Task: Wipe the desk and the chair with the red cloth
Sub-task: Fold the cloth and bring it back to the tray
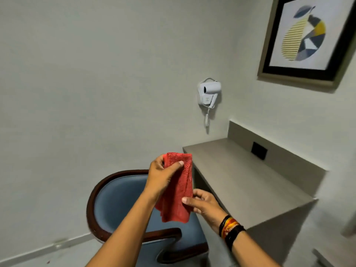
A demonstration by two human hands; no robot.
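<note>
A folded red cloth (180, 193) hangs in the air between my two hands, above the chair and beside the desk's left end. My left hand (161, 177) pinches its top part with thumb and fingers. My right hand (205, 206), with bands on the wrist, grips its lower right edge. The grey desk (240, 182) runs along the right wall. The chair (115, 201) has blue padding and a dark wooden frame, and stands below my arms, partly hidden by them.
A white hair dryer (209, 93) hangs on the wall above the desk's far end, its coiled cord dangling. A black socket plate (259, 150) sits in the desk's back panel. A framed picture (306, 35) hangs top right. Floor and skirting show bottom left.
</note>
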